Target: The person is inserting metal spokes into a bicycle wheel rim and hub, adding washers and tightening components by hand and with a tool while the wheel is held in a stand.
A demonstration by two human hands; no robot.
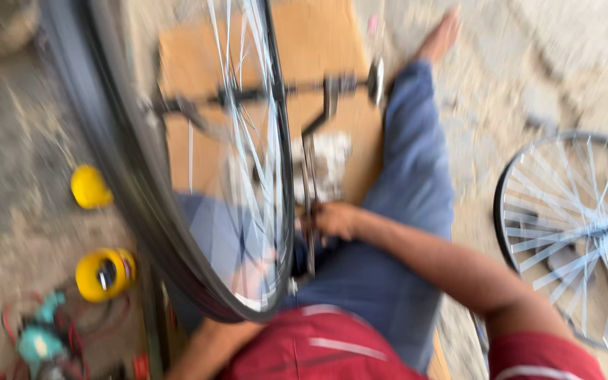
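There were two bicycle wheels: one large wheel just beside the fingers of the right hand, and one second wheel well apart from them. Two yellow round containers lay beyond the large wheel. One cardboard sheet lay past the fingers.

Pretty cramped in the middle here. The big bicycle wheel stands upright right over the lap, its tyre and spokes walling off everything left of centre, and its axle bar sticks out sideways across the far side. The right hand is squeezed into the narrow gap between that wheel and the blue trouser leg. The left hand is hidden behind the rim. On the left floor, two yellow tubs and a teal power tool with red cable clutter the near corner. On the right, a second wheel lies flat; the strip of floor between it and the leg looks open.
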